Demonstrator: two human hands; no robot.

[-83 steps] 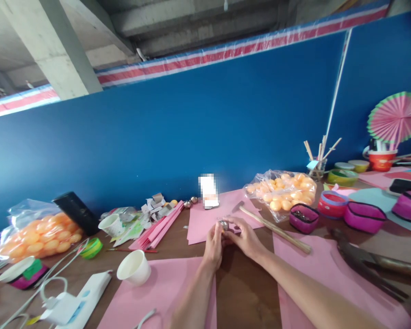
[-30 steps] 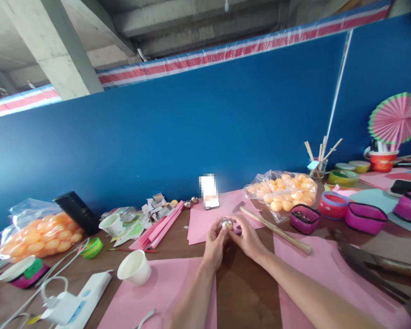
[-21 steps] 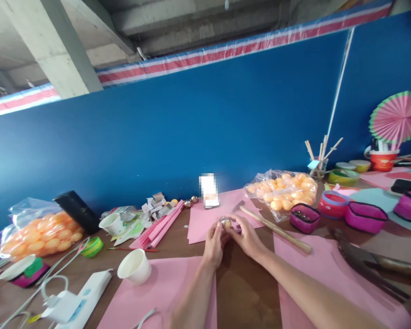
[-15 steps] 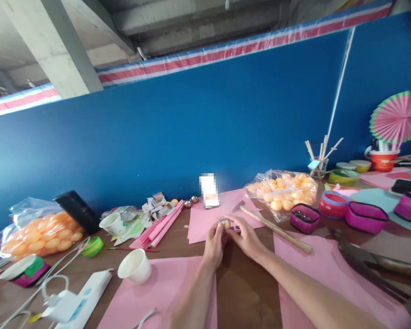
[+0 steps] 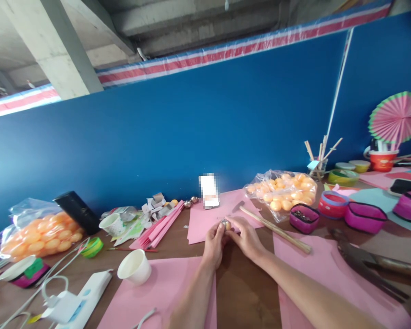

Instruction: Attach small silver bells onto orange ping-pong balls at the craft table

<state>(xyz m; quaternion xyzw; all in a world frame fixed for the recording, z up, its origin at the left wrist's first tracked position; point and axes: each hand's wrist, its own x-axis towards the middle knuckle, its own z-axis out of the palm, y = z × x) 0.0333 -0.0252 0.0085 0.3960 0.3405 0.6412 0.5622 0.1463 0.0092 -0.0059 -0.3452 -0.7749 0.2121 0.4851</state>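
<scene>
My left hand [image 5: 213, 246] and my right hand [image 5: 245, 237] meet over the middle of the table. Between their fingertips is a small orange ball [image 5: 225, 224], shiny and silvery over part of its surface. The left fingers and thumb are closed on its left side. From the right, the thumb and forefinger of the other hand press against it. A small hammer [image 5: 277, 230] with a wooden handle lies just beyond my right hand. Behind the ball, two shiny silver balls [image 5: 191, 202] rest near a pixelated upright phone-like object [image 5: 209, 191].
Pink paper sheets [image 5: 157, 292] lie on the brown table. A white paper cup [image 5: 134, 267] stands left, near a power strip [image 5: 89, 297]. Bags of orange balls [image 5: 287, 189] sit on both sides. At right are a magenta container [image 5: 304, 219] of small dark bits and a large hammer [image 5: 370, 265].
Almost nothing differs. Both hands stay around the ball in the same place; the view has shifted very slightly.
</scene>
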